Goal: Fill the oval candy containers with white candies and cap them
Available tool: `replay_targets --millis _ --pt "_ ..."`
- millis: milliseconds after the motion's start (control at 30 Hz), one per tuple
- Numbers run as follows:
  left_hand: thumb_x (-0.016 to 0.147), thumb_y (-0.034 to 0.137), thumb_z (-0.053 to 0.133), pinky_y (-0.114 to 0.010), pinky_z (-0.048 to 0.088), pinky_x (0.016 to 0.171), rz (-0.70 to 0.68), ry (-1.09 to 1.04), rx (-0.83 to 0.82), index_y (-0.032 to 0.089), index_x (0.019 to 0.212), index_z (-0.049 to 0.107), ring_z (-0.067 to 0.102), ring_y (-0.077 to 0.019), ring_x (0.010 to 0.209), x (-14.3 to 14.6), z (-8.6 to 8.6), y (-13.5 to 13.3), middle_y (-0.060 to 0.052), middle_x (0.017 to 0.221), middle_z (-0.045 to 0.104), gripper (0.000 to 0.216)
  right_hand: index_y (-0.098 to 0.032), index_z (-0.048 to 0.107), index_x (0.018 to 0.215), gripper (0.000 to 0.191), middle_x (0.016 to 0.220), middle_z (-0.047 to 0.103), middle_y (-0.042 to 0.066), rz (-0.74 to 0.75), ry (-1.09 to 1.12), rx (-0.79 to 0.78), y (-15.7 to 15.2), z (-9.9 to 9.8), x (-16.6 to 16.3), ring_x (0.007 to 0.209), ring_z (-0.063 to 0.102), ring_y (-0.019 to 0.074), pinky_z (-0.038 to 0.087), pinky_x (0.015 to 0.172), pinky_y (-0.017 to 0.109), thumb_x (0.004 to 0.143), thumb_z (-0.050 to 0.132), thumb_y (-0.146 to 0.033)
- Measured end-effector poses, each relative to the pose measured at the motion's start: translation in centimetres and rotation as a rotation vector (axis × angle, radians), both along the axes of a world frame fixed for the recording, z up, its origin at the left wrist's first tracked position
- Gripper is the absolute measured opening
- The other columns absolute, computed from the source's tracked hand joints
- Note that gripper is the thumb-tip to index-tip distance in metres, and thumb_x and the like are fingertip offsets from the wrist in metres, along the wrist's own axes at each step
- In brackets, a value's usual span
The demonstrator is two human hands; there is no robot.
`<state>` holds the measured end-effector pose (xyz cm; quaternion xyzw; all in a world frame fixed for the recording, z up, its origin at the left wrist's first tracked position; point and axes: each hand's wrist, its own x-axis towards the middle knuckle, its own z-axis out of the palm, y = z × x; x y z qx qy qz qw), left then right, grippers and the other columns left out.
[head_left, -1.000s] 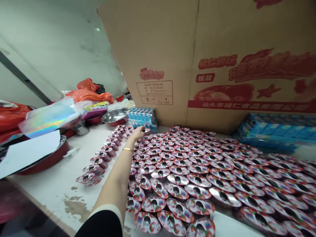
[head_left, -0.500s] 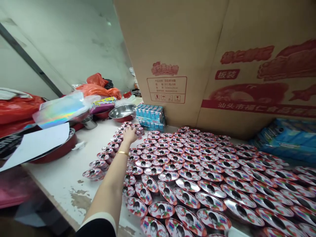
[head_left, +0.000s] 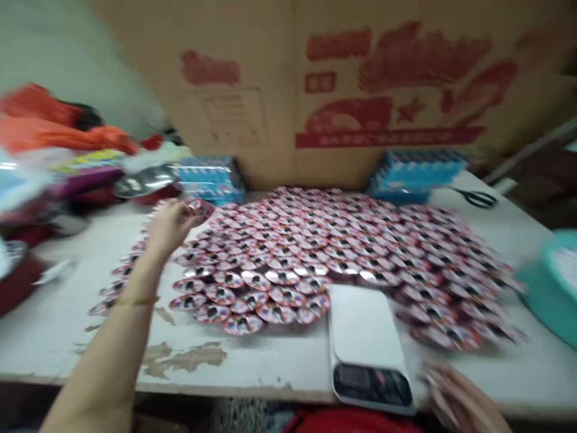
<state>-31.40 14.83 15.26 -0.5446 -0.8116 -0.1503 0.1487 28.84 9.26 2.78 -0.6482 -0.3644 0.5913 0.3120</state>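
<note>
My left hand [head_left: 169, 225] reaches out over the left side of the table, its fingers closed on a small round pink-and-white printed container [head_left: 201, 209]. Rows of similar small round containers [head_left: 288, 240], red-patterned with dark round centres, cover the middle of the table. A narrow line of them [head_left: 124, 270] runs under and beside my left forearm. My right hand [head_left: 460, 394] is low at the front edge, just right of a white kitchen scale [head_left: 365, 325]. Motion smears its fingers, and whether it holds something cannot be made out.
A large cardboard box [head_left: 270, 72] stands along the back. Blue wrapped packs stand before it at left [head_left: 211, 177] and right [head_left: 417, 171]. Black scissors [head_left: 478, 198] lie at the back right, near a teal tub [head_left: 550, 288]. A steel bowl [head_left: 148, 180] is at the left.
The view has swung right and down, bringing the scale, scissors, teal tub and my right hand in. My left hand has lifted a small round container above the rows.
</note>
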Motion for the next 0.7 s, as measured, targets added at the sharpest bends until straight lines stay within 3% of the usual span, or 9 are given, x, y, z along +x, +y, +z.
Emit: replay_targets --millis 67,167,267,333,467,600,700 --pt "0.079 0.056 0.059 -0.025 0.043 0.073 -0.206 -0.067 0.088 0.017 0.097 0.057 0.049 -0.0100 0.074 5.7 0.9 -0.2 0.002 0.084 0.053 0.043 -0.021 0.070 0.089 0.052 0.082 0.067 0.010 -0.076 0.100 -0.071 -1.7 0.7 1.0 0.056 0.058 0.0165 0.043 0.041 0.024 0.054 0.086 -0.055" --pt "0.079 0.054 0.060 -0.022 0.042 0.061 -0.522 -0.312 0.028 0.019 0.105 0.055 0.053 -0.0098 0.068 16.8 1.2 -1.9 0.001 0.084 0.060 0.043 -0.016 0.069 0.086 0.049 0.077 0.068 0.009 -0.142 0.204 -0.055 -1.8 1.3 0.8 0.046 0.045 0.0087 0.032 0.036 0.019 0.052 0.088 -0.046" --pt "0.081 0.043 0.062 -0.026 0.045 0.064 -0.760 -0.415 -0.078 0.022 0.109 0.053 0.058 -0.0140 0.073 27.3 -0.4 -3.6 -0.002 0.090 0.064 0.036 -0.015 0.068 0.087 0.045 0.079 0.068 0.009 -0.132 0.266 -0.011 -1.4 1.4 0.5 0.048 0.046 0.0080 0.031 0.037 0.017 0.056 0.087 -0.042" --pt "0.083 0.038 0.061 -0.029 0.046 0.069 -0.847 -0.390 -0.132 0.021 0.112 0.051 0.060 -0.0167 0.080 32.0 -2.2 -3.6 -0.004 0.095 0.065 0.035 -0.015 0.067 0.088 0.045 0.080 0.068 0.009 -0.106 0.297 0.013 -1.5 1.2 0.6 0.050 0.048 0.0086 0.031 0.038 0.017 0.058 0.086 -0.041" --pt "0.086 0.037 0.057 -0.034 0.047 0.076 -0.898 -0.296 -0.177 0.019 0.119 0.049 0.061 -0.0216 0.090 35.5 -5.2 -2.6 -0.008 0.100 0.065 0.038 -0.014 0.066 0.090 0.044 0.080 0.067 0.009 -0.058 0.338 0.031 -1.7 0.6 1.3 0.050 0.049 0.0086 0.032 0.039 0.017 0.061 0.085 -0.042" --pt "0.086 0.043 0.058 -0.039 0.047 0.085 -0.883 -0.325 -0.153 0.019 0.125 0.047 0.059 -0.0244 0.102 34.9 -5.5 -3.3 -0.011 0.112 0.063 0.046 -0.014 0.065 0.092 0.043 0.079 0.067 0.008 -0.036 0.381 0.034 -1.6 0.1 1.9 0.051 0.049 0.0082 0.033 0.040 0.016 0.065 0.083 -0.042" --pt "0.085 0.038 0.060 -0.039 0.046 0.092 -0.804 -0.401 -0.017 0.022 0.121 0.050 0.058 -0.0230 0.107 33.7 -5.6 -6.1 -0.010 0.115 0.062 0.040 -0.014 0.064 0.093 0.043 0.079 0.067 0.008 -0.023 0.397 0.042 -1.6 0.0 2.2 0.053 0.050 0.0085 0.033 0.041 0.016 0.066 0.082 -0.041"
